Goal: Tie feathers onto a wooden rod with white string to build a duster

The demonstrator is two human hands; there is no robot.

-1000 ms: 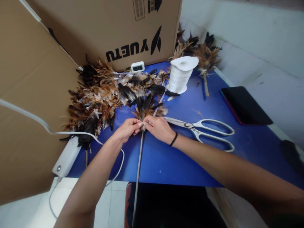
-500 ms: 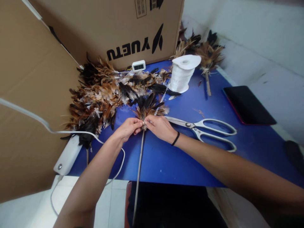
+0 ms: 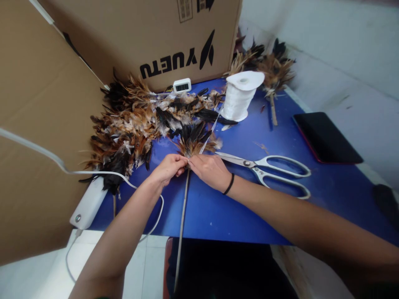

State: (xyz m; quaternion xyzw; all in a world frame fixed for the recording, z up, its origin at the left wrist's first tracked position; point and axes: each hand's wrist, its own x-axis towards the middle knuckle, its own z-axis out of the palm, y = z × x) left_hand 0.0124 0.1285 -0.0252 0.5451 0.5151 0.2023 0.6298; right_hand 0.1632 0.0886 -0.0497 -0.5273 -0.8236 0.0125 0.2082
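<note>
Head view looks down on a blue worktop [image 3: 218, 211], where both hands meet at the near middle. The left hand [image 3: 168, 168] and the right hand [image 3: 210, 169] each have their fingers closed in a pinch on the base of a feather tuft [image 3: 195, 142], just where it sits on the top end of a thin stick [image 3: 182, 224]. The stick runs toward the near edge and past it. A white ribbon [image 3: 209, 135] runs from the pinch up to a white spool [image 3: 240, 97] standing farther off to the right. The right wrist wears a black band [image 3: 229, 184]. Scissors [image 3: 268, 170] lie just right of the right hand, blades pointing toward it. A loose heap of brown and black feathers [image 3: 134, 120] spreads to the far left, touching the tuft. Behind it stand a cardboard box [image 3: 149, 37] and a small white timer [image 3: 182, 85]. A dark tablet [image 3: 326, 137] lies at the right edge.
</note>
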